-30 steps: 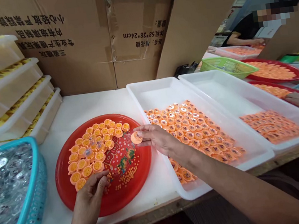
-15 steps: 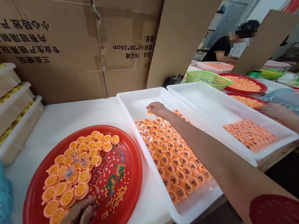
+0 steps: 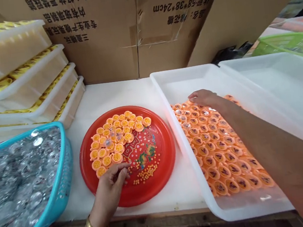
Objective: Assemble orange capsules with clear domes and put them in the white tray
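Note:
A round red tray (image 3: 162, 169) carries small orange toy cups (image 3: 107, 160) with yellow bits inside, and loose yellow beads (image 3: 147, 173) lie on its bare side. Over the tray's near edge is my left hand (image 3: 112, 186), fingers loosely bent, thumb and forefinger apart, nothing visible between them. My right hand (image 3: 205, 97) reaches into a white plastic bin (image 3: 180, 165), its fingers closed on an orange toy cup at the far end of the packed rows. That cup is mostly hidden by the fingers. The rows of orange cups (image 3: 213, 137) have clear lids with dark prints.
At the left, a blue basket (image 3: 68, 164) holds many clear lids. Behind it rise stacked white bins (image 3: 53, 77) with yellow pieces. Cardboard (image 3: 111, 59) walls the table's back. A second white bin (image 3: 272, 87) and a green basket (image 3: 283, 44) stand to the right.
The view has swung left and down, bringing the blue basket into sight. My right hand has lowered its cup to the far end of the rows. My left hand stays by the red tray.

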`<act>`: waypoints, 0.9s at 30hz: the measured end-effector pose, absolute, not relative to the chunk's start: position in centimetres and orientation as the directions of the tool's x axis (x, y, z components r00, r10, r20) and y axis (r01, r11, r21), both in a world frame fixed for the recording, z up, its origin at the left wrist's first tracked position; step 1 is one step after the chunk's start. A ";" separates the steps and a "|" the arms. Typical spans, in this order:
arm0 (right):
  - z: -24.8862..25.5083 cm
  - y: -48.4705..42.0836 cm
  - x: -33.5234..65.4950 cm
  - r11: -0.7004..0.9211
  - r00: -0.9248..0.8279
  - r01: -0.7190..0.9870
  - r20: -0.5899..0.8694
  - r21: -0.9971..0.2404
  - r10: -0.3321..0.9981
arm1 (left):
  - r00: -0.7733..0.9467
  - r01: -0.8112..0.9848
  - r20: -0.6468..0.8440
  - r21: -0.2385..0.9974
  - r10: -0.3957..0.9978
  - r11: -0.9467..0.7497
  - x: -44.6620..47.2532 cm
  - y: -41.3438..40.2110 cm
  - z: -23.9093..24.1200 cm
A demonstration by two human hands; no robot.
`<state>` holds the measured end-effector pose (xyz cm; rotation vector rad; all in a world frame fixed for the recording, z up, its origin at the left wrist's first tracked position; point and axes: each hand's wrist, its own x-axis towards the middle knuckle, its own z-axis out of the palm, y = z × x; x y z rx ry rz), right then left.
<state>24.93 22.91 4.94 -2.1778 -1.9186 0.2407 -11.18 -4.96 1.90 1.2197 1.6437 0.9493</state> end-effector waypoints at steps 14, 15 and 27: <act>8.0 -2.8 8.6 0.463 -0.461 0.626 0.180 -0.628 0.869 | 0.021 0.976 0.333 0.197 0.943 -0.091 -14.8 3.4 3.0; 7.1 -3.0 7.7 0.409 -0.425 0.649 0.140 -0.641 0.894 | 0.067 0.978 0.324 0.167 0.944 -0.127 -14.6 4.0 3.0; 3.3 4.3 0.8 0.065 -0.131 0.888 -0.115 -0.455 0.985 | 0.093 0.980 0.346 0.132 0.934 -0.146 -13.8 5.5 3.4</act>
